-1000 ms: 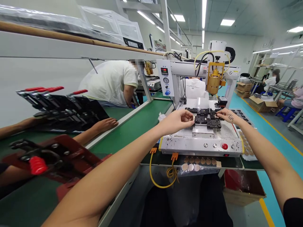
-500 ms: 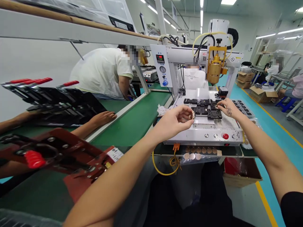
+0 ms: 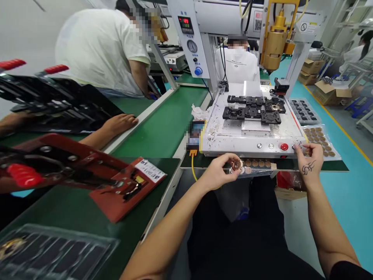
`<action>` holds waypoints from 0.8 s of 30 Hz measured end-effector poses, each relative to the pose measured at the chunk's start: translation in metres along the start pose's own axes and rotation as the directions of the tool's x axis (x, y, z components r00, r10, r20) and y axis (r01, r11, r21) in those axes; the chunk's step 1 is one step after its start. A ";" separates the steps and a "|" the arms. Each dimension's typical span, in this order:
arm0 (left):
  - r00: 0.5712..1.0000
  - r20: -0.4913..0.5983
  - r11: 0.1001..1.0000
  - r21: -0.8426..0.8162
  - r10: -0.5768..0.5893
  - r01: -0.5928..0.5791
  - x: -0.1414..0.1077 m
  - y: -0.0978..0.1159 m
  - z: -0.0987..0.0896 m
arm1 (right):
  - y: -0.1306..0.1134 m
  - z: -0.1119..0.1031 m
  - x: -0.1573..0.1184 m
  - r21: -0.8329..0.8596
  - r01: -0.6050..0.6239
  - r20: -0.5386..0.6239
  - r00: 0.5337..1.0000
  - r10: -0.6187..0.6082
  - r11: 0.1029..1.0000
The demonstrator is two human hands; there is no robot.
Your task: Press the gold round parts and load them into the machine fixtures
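Observation:
My left hand (image 3: pixel 223 171) is closed, with thumb and fingertips pinching a shiny rose-gold ring-shaped part (image 3: pixel 236 165) in front of the machine's front edge. At the right end of the front panel, the thumb of my right hand (image 3: pixel 311 159) touches a small push button (image 3: pixel 294 147). Its other fingers are loosely bent and apart from the thumb, with nothing seen between them. On the machine bed (image 3: pixel 221 138) lies a black fixture (image 3: pixel 253 112) made of several blocks. A gold ring-shaped part (image 3: pixel 274 107) sits in its right-hand block.
A gold dispensing head (image 3: pixel 274 48) hangs above the bed. A red button (image 3: pixel 284 146) is on the panel. Round brown discs (image 3: pixel 319 140) and a black-celled tray (image 3: pixel 304 111) lie right. A red clamp tool (image 3: pixel 116 194) is left, near a co-worker's hand (image 3: pixel 121 123).
My right hand has left the fixture and come down to the front-panel button; a gold ring part shows in the fixture. My left hand has drawn back, still holding its ring. The view has tilted down.

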State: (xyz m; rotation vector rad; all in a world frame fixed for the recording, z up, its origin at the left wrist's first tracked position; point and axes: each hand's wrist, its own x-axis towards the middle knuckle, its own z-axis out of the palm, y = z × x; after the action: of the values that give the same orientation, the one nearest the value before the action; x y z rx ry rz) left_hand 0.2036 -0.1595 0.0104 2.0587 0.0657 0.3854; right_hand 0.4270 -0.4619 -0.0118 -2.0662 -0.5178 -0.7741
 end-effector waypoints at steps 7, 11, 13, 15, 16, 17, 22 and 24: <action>0.945 0.308 0.981 0.117 0.111 -0.153 0.005 -0.060 0.040 | -0.062 0.057 -0.084 0.387 0.171 0.555 0.741 -0.377 0.906; 0.929 0.360 0.984 0.117 0.087 -0.137 0.014 -0.072 0.040 | -0.060 0.090 -0.101 0.371 0.201 0.596 0.698 -0.398 0.907; 0.927 0.366 0.987 0.108 0.075 -0.123 0.014 -0.072 0.038 | -0.054 0.094 -0.100 0.356 0.232 0.592 0.693 -0.411 0.905; 0.930 0.362 0.989 0.099 0.065 -0.108 0.013 -0.069 0.035 | -0.051 0.093 -0.099 0.355 0.276 0.580 0.684 -0.442 0.893; 0.932 0.358 0.991 0.092 0.063 -0.102 0.013 -0.067 0.034 | -0.049 0.092 -0.099 0.359 0.300 0.568 0.681 -0.461 0.884; 0.932 0.356 0.992 0.087 0.058 -0.095 0.013 -0.065 0.033 | -0.048 0.091 -0.100 0.363 0.324 0.552 0.680 -0.482 0.874; 0.910 0.413 0.990 0.134 -0.024 -0.035 0.017 -0.056 0.025 | -0.037 0.104 -0.115 0.379 0.414 0.418 0.722 -0.552 0.828; 0.904 0.427 0.989 0.142 -0.030 -0.034 0.019 -0.054 0.023 | -0.030 0.111 -0.125 0.386 0.428 0.362 0.745 -0.560 0.818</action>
State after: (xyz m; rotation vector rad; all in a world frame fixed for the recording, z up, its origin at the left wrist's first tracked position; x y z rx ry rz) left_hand 0.2347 -0.1476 -0.0416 2.2448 -0.1807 -0.0821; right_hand 0.3560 -0.3633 -0.1299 -1.8452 -1.4221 -0.4468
